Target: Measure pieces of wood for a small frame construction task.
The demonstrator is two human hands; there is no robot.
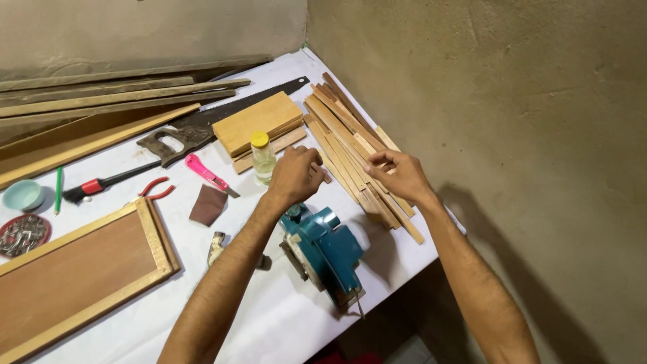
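White cloth covers the table (283,323), set against a rough plaster wall. At far left lies a framed wooden panel (74,276), flat and reddish with a pale border. Further right, the left hand (295,175) curls its fingers onto the near ends of the thin wood strips (350,145), above a teal power tool (327,249). The right hand (399,175) pinches one strip; the pale, smooth slats fan along the table's right edge.

Both arms were bare from the fingers back past the elbows, with no sleeve reaching into view. The left hand (294,175) and the right hand (399,176) wore no gloves, rings or watch.
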